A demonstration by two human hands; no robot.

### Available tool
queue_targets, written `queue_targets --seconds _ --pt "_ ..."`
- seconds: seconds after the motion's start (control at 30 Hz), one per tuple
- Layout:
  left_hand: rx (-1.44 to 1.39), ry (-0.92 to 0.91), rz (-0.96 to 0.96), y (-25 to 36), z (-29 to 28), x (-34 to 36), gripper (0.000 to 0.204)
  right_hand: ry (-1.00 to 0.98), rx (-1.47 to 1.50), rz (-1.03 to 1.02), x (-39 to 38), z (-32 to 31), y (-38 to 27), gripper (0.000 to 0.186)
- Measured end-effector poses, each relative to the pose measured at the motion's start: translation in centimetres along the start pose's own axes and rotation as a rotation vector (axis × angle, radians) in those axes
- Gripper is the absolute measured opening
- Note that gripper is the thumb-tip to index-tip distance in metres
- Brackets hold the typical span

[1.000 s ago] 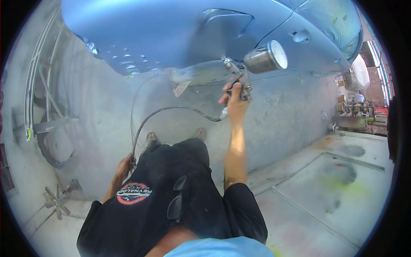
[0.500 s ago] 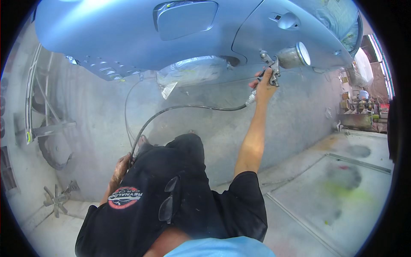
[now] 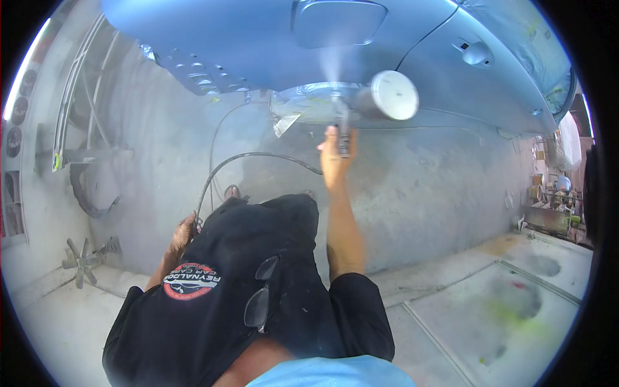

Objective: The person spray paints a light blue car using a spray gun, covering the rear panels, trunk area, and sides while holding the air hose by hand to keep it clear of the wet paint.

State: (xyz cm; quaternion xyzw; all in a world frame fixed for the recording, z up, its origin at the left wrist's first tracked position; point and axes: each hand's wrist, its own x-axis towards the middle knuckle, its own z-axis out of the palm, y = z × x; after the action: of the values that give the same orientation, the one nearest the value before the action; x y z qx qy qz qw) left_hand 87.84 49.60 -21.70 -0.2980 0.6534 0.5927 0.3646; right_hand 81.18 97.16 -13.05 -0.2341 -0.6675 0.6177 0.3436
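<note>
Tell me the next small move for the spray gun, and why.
Likely sweep the right hand sideways, with the spray gun clear of the blue car body: pale mist fans from its nozzle toward the flap, and pausing there might cause runs.

Grey floor (image 3: 425, 187), pale paint-stained panels (image 3: 464, 322), cluttered right-hand shelf (image 3: 548, 218)

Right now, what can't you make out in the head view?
In the head view:
Trigger of the spray gun: hidden by the right hand.
Gun end of the hose: hidden behind that hand.
Blue car body: cut off by the top edge.
Small items, far right: too small.
</note>
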Motion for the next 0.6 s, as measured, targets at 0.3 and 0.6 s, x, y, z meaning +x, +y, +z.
queue_targets --seconds 0.3,0.6 --pt "0.024 0.1 0.0 -5.1 -8.6 0.5 0.057 -0.391 0.082 -0.171 -7.7 11.9 -0.1 0.036" --pt "0.796 0.253 0.012 -10.3 -11.4 2.1 0.068 -0.488 0.186 0.305 -9.1 5.5 -1.0 0.033"
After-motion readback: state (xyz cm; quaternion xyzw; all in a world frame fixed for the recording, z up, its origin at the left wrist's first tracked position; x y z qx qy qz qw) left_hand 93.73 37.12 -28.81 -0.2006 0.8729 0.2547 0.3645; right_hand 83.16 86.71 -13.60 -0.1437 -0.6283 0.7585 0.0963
